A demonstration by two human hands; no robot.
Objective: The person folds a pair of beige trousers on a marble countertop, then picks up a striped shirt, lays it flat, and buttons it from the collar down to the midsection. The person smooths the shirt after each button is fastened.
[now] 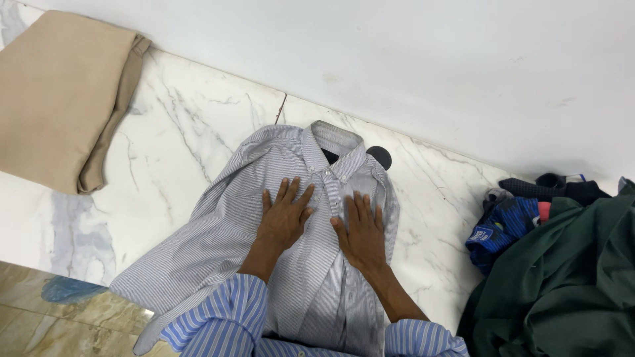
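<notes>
Now both hands, left hand (286, 218) and right hand (362, 231), press open fingers flat on the striped shirt (304, 264) lying buttoned at the bench's (172, 132) front edge; its sleeves are not folded yet.

A grey pinstriped button-down shirt (311, 264) lies face up and buttoned on the white marble tabletop (178, 125), collar toward the wall (one sleeve spread out leftward), its front slightly creased.

shirt (291, 264) grey-white pinstripe | folded cloth (59, 92) tan | slab (178, 125) white, grey-veined | garment (569, 284) dark green
</notes>
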